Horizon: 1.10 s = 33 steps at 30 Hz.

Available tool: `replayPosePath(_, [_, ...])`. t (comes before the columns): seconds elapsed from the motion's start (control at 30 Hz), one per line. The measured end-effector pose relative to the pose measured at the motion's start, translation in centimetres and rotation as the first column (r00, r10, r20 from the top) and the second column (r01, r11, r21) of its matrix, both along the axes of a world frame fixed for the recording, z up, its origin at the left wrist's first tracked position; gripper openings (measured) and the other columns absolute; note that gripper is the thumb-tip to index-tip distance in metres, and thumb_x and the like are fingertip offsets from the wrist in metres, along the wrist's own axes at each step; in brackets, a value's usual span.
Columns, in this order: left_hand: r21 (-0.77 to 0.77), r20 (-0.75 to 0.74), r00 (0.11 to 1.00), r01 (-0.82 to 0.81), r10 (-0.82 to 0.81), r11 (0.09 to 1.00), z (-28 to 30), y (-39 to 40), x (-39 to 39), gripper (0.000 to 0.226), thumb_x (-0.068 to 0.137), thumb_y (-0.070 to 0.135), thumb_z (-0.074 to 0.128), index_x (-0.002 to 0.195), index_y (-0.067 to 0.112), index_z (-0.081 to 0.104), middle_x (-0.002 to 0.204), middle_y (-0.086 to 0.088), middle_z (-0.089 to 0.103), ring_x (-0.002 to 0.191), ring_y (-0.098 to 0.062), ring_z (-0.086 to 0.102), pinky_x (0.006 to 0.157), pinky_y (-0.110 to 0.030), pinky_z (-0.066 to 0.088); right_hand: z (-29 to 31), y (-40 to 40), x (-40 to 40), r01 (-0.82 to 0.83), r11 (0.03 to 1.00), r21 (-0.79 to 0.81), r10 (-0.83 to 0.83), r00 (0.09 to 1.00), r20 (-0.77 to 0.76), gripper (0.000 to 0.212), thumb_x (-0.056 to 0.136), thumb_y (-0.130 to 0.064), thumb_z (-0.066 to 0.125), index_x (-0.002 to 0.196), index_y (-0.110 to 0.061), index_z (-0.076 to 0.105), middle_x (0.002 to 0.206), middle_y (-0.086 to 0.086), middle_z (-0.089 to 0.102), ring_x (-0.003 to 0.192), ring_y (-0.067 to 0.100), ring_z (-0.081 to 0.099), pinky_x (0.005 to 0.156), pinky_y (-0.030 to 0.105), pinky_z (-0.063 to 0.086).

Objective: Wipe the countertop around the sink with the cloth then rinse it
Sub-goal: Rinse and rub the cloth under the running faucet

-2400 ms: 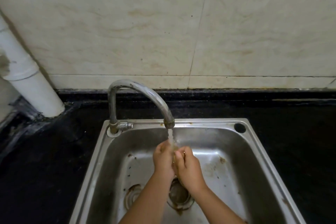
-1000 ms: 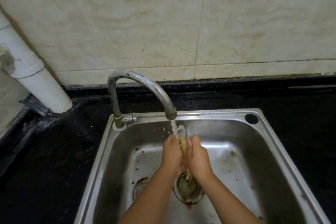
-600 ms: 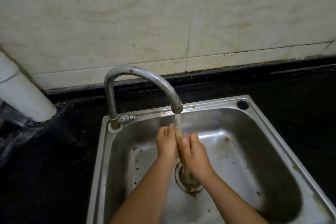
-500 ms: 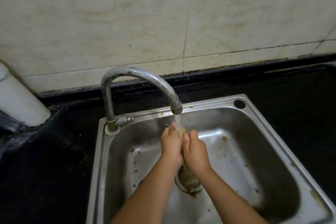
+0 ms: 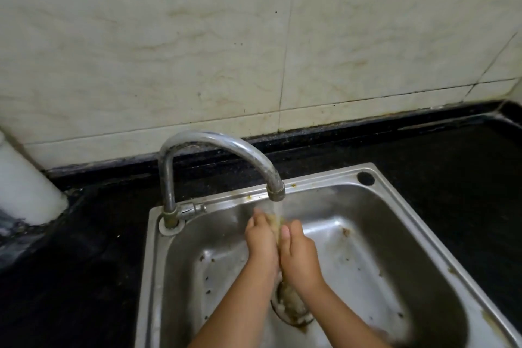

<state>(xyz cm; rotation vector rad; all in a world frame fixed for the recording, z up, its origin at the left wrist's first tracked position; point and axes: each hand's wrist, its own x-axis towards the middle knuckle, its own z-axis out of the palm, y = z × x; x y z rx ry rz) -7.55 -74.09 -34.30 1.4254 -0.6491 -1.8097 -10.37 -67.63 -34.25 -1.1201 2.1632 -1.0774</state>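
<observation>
— Stainless steel sink (image 5: 418, 237), set into a black countertop (image 5: 84, 263); what is going on inside it?

— Both hands are over the basin, under the spout of the curved tap (image 5: 214, 147). The left hand (image 5: 261, 237) and the right hand (image 5: 298, 251) are pressed together palm to palm, with a yellowish cloth (image 5: 275, 219) squeezed between them.

— Is the cloth fully in view?

— No — only a crumpled bit shows above the fingers, just below the spout, where a thin stream of water (image 5: 278, 207) falls onto it. A paler, blurred piece hangs below the wrists, over the drain (image 5: 293, 311).

— And the grip?

— Fingers of both hands curl round the cloth, thumbs uppermost, the two hands touching along their length.

— Anything else around?

— Brown specks dot the basin floor. Behind the sink the wall is cream marbled tile (image 5: 197, 37), and a white pipe (image 5: 25, 186) stands at the left edge, on the countertop's corner.
</observation>
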Motion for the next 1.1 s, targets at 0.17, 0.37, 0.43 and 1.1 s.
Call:
replayPosePath(0.17, [0.169, -0.297, 0.95, 0.15, -0.094, 0.974, -0.2, 1.5, 0.4, 0.029, 0.098, 0.028, 0.041, 0.086, 0.008, 0.059, 0.068, -0.009, 0.065, 0.059, -0.021, 0.062, 0.06, -0.03, 0.054, -1.0, -1.0, -3.2, 0.002, 0.987, 0.161, 0.01, 0.998, -0.07, 0.024, 0.1, -0.023, 0.031, 0.078, -0.016, 0.037, 0.07, 0.0, 0.048, 0.071, 0.018, 0.05, 0.059, 0.026, 0.033])
replayPosePath(0.37, [-0.127, -0.018, 0.998, 0.066, -0.068, 0.99, 0.1, -0.1, 1.5, 0.019, 0.097, 0.024, 0.043, 0.085, 0.013, 0.051, 0.079, -0.008, 0.057, 0.068, -0.018, 0.055, 0.054, -0.026, 0.049, 0.4, -0.8, -3.7, 0.006, 1.0, 0.02, -0.004, 0.998, -0.069, 0.025, 0.1, -0.022, 0.034, 0.076, -0.018, 0.039, 0.061, -0.006, 0.043, 0.066, 0.02, 0.048, 0.058, 0.028, 0.032])
replayPosePath(0.43, [-0.177, 0.081, 0.992, 0.108, -0.094, 0.978, 0.0, -0.1, 1.5, 0.014, 0.096, 0.023, 0.046, 0.085, 0.014, 0.05, 0.08, -0.007, 0.056, 0.069, -0.017, 0.054, 0.059, -0.027, 0.046, 0.7, -0.2, -3.0, 0.045, 0.998, -0.035, -0.045, 0.999, -0.004, 0.03, 0.099, -0.021, 0.035, 0.069, -0.026, 0.035, 0.06, -0.006, 0.044, 0.06, 0.014, 0.046, 0.059, 0.03, 0.035])
replayPosePath(1.1, [-0.161, 0.057, 0.982, 0.187, -0.18, 0.969, 0.4, 0.1, 2.8, 0.014, 0.097, 0.018, 0.044, 0.083, 0.02, 0.049, 0.087, -0.007, 0.056, 0.075, -0.019, 0.056, 0.073, -0.036, 0.049, 0.3, -0.7, -3.7, -0.012, 1.0, -0.02, 0.012, 1.0, 0.001, 0.019, 0.099, -0.021, 0.037, 0.085, -0.011, 0.043, 0.07, 0.003, 0.05, 0.072, 0.022, 0.05, 0.061, 0.029, 0.033])
